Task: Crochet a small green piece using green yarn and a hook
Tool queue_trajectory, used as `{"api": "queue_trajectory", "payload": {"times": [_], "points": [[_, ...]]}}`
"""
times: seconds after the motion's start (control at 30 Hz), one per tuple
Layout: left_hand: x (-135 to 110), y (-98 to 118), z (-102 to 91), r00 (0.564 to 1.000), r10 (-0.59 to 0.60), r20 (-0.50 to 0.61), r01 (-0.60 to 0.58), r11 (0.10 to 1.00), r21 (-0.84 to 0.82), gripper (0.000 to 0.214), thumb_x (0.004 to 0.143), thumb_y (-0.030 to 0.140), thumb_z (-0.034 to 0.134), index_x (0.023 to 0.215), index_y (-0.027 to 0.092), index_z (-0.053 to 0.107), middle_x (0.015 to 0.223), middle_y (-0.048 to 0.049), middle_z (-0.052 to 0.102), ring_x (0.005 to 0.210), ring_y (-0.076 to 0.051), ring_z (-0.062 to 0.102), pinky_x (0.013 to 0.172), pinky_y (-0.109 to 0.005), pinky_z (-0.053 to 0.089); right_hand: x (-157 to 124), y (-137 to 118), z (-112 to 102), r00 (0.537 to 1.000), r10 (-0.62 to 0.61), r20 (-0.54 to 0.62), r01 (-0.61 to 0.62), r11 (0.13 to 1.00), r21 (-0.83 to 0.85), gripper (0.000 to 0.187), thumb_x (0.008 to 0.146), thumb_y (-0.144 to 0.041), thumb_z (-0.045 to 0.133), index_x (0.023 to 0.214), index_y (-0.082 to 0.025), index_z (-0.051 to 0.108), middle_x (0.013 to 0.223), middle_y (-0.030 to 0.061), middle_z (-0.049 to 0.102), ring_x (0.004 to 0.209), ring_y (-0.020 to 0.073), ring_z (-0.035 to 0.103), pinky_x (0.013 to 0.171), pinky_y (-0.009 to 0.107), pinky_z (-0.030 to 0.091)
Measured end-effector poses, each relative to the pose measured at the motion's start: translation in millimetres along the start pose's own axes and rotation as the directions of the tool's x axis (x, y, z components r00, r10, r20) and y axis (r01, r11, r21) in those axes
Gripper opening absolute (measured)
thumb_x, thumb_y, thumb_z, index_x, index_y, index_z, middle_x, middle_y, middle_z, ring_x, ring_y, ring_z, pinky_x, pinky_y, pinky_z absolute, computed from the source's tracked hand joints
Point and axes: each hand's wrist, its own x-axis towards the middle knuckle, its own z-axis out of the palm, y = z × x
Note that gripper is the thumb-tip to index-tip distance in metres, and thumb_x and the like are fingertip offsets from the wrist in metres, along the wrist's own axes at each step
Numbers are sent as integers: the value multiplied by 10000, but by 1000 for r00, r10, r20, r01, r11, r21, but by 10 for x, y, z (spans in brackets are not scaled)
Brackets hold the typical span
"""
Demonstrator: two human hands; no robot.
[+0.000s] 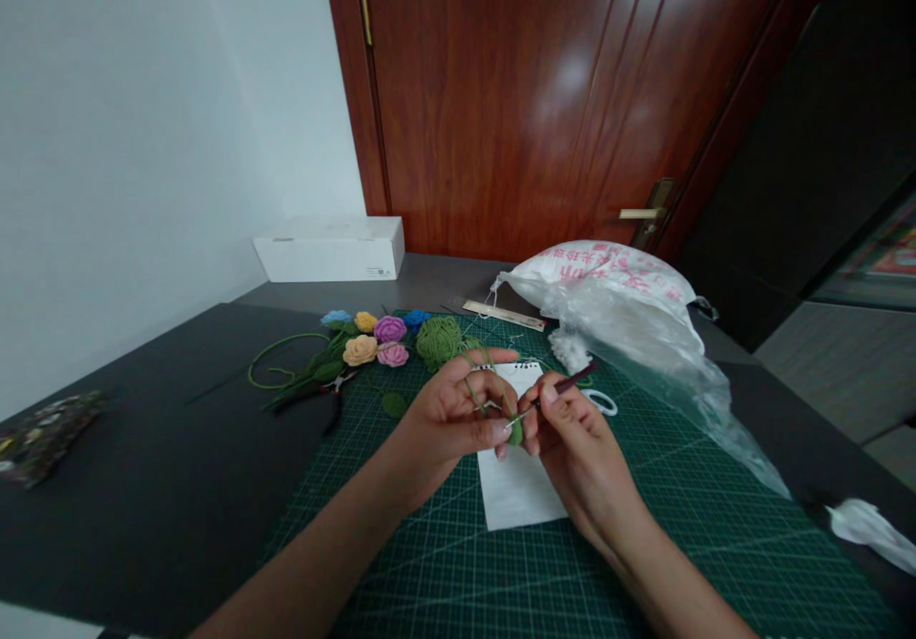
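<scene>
the yarn might have slipped off my hook had its tension slackened, i judged, while my left hand, forefinger extended, pinched the green piece over the pad, nearer its top edge, and my right hand held the hook pencil-like, tip slanting left.

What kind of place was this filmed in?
Probably a craft workspace in a room, perhaps at home: a gridded green cutting mat covers part of a dark tabletop, crocheted-looking flowers lie beside a ball of green yarn, and a reddish-brown door stands behind.
</scene>
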Motion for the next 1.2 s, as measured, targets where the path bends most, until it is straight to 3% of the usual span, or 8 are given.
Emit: {"api": "queue_trajectory", "payload": {"times": [0.27, 0.47, 0.9, 1.0, 1.2], "points": [[-18, -20, 57, 994, 112, 7, -112, 988, 105, 597, 774, 102, 817, 1303, 187, 552, 877, -6, 676, 771, -180, 694, 772, -365, 556, -38, 21, 44, 992, -123, -38, 120, 989, -85, 258, 920, -381, 748, 789, -219, 597, 668, -39, 657, 602, 114, 546, 678, 258, 461], [-38, -1, 44, 999, 45, -5, -44, 993, 110, 596, 815, 103, 776, 1343, 210, 521, 884, -20, 659, 683, -147, 639, 463, -190, 447, -46, 33, 1, 990, -140, -19, 138, 986, -90, 197, 933, -408, 723, 879, -230, 658, 646, -35, 639, 589, 136, 546, 632, 273, 459], [-32, -21, 76, 994, -72, 87, 79, 993, -83, 692, 789, 81, 798, 1389, 247, 495, 852, -4, 674, 533, -94, 583, 403, -160, 465, -48, -45, -7, 959, -279, 39, 282, 950, -131, 216, 969, -426, 658, 859, -243, 627, 667, -24, 598, 604, 156, 509, 634, 312, 416], [-34, -50, 67, 993, -76, 94, 86, 991, -105, 651, 788, 72, 792, 1360, 233, 528, 858, -7, 677, 496, -87, 582, 385, -164, 465, -40, -69, -2, 964, -265, 36, 267, 957, -110, 245, 961, -425, 660, 818, -239, 590, 638, -33, 543, 577, 148, 455, 604, 306, 379], [-45, -67, 66, 993, -92, 81, 102, 987, -128, 582, 783, 62, 785, 1311, 213, 592, 841, -2, 671, 494, -75, 564, 380, -152, 456, -22, -85, -4, 995, -96, -6, 97, 995, 20, 265, 947, -390, 646, 763, -227, 546, 611, -61, 386, 514, 115, 315, 546, 282, 309]]}}
